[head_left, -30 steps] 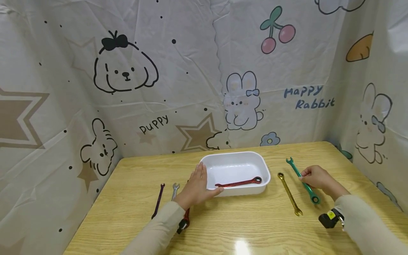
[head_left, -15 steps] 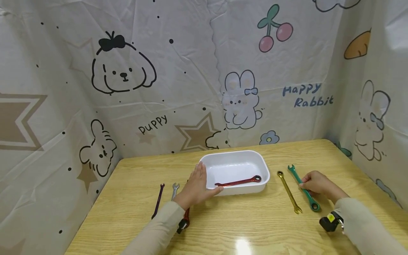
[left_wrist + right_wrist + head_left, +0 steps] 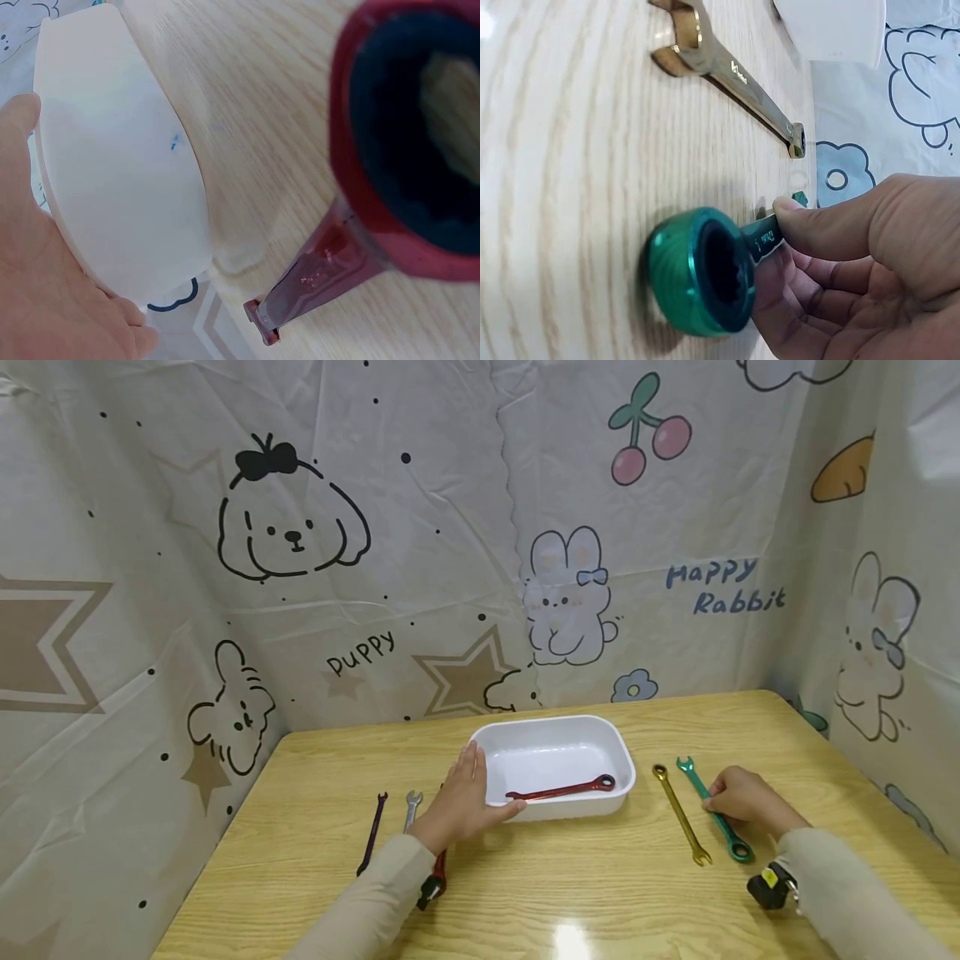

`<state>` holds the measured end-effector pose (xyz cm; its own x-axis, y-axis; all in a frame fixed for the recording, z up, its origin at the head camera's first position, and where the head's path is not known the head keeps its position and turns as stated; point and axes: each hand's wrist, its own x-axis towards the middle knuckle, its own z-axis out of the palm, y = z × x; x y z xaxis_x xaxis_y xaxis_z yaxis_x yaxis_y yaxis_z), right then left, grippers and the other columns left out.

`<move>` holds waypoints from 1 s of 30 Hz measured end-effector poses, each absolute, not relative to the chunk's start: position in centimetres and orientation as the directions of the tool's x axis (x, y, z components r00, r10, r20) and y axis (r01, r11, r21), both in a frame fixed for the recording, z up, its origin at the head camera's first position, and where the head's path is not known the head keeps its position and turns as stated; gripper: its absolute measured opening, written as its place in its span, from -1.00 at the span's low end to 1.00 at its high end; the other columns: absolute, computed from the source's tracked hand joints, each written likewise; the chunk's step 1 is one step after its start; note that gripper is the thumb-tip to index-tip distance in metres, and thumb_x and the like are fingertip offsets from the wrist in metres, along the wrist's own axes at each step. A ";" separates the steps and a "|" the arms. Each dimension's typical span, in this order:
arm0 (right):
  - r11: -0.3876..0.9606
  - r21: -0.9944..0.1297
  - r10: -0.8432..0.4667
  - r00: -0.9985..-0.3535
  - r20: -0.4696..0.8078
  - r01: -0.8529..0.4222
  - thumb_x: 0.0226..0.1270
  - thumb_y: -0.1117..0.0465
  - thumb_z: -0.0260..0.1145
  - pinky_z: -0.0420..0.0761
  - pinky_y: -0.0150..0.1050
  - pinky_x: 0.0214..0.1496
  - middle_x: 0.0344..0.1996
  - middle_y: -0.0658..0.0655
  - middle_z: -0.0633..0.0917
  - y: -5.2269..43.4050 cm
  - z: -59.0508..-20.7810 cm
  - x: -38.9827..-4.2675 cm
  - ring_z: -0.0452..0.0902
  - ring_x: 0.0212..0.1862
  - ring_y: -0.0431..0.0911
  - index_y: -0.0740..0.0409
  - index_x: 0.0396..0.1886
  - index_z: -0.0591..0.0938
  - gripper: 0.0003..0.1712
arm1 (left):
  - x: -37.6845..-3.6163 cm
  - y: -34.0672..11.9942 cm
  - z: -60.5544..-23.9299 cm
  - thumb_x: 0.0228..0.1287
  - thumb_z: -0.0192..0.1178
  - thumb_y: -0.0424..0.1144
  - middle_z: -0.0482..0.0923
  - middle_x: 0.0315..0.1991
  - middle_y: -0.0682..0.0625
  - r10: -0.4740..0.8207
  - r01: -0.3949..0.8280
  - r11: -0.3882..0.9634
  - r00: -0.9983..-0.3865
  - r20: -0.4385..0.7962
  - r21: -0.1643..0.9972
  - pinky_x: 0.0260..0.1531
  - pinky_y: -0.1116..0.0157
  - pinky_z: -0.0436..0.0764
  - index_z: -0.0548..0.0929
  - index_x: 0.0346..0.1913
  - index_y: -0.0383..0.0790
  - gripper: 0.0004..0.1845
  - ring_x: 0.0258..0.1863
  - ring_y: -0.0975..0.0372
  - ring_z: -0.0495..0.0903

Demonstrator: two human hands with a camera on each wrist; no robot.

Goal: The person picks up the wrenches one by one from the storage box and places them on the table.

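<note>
The right hand (image 3: pixel 738 797) pinches the green wrench (image 3: pixel 714 810) lying on the table (image 3: pixel 525 893) beside the gold wrench (image 3: pixel 681 815), while the left hand (image 3: pixel 457 806), fingers straight, steadies the tray (image 3: pixel 555 731), apparently against sliding.

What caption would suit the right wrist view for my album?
Right hand pinching a green wrench on the wooden table, gold wrench beside it.

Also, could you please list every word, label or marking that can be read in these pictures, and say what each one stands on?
"Puppy": printed on the backdrop cloth, left of the brown star.
"Happy Rabbit": printed on the same cloth, right of the rabbit drawing.
Small mark on the gold wrench shank: too blurred to read.
Engraving on the green wrench beside the right hand: too small to read.
Yellow label on the right wrist device: unreadable.
</note>
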<state>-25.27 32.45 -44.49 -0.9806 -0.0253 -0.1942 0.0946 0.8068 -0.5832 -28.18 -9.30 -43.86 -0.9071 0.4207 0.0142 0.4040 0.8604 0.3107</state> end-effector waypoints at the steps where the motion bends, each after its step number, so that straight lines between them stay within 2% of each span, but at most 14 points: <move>1: 0.818 -0.568 -0.025 -0.981 -0.195 0.092 0.22 0.34 0.27 0.43 -0.28 -0.48 -0.58 0.09 0.47 32.4 -44.4 -25.3 0.39 -0.54 -0.13 0.40 -0.44 0.51 -0.83 | -28.2 -9.3 -43.9 0.07 -0.15 0.59 -0.36 0.53 -0.25 0.421 0.405 0.860 -0.907 0.015 0.310 0.45 0.07 -0.12 -0.17 0.48 -0.45 0.28 0.51 -0.02 -0.28; 10: 0.881 -0.471 -0.037 -0.986 -0.165 0.046 0.18 0.31 0.30 0.40 -0.31 -0.54 -0.66 0.04 0.47 31.9 -44.4 -25.4 0.39 -0.60 -0.14 0.26 -0.58 0.50 -0.80 | -28.2 -9.3 -43.9 0.07 -0.15 0.60 -0.36 0.52 -0.25 0.424 0.409 0.859 -0.905 0.021 0.308 0.45 0.07 -0.11 -0.16 0.48 -0.46 0.28 0.51 -0.03 -0.27; 16: 0.911 -0.413 -0.052 -0.990 -0.134 0.008 0.13 0.31 0.30 0.30 -0.35 -0.59 -0.79 -0.06 0.33 31.5 -44.2 -25.4 0.29 -0.69 -0.19 0.09 -0.77 0.39 -0.64 | -28.2 -9.3 -43.8 0.07 -0.15 0.59 -0.35 0.52 -0.25 0.423 0.408 0.860 -0.906 0.021 0.307 0.45 0.07 -0.11 -0.16 0.48 -0.46 0.28 0.51 -0.02 -0.28; 23: 0.939 -0.344 -0.053 -0.994 -0.092 -0.018 0.06 0.35 0.30 0.35 -0.30 -0.57 -0.72 0.02 0.43 31.1 -43.9 -25.4 0.35 -0.64 -0.11 0.21 -0.67 0.40 -0.74 | -28.1 -9.3 -43.8 0.08 -0.14 0.59 -0.36 0.53 -0.24 0.418 0.402 0.860 -0.908 0.018 0.314 0.46 0.08 -0.12 -0.17 0.48 -0.45 0.27 0.51 -0.01 -0.29; 30: 0.934 -0.358 -0.040 -0.994 -0.102 -0.001 0.05 0.36 0.30 0.42 -0.30 -0.59 -0.70 0.05 0.47 31.0 -43.8 -25.4 0.40 -0.67 -0.12 0.23 -0.65 0.42 -0.77 | -28.1 -9.3 -43.9 0.08 -0.12 0.58 -0.35 0.53 -0.24 0.414 0.396 0.862 -0.910 0.011 0.315 0.46 0.07 -0.11 -0.16 0.48 -0.44 0.27 0.51 -0.01 -0.28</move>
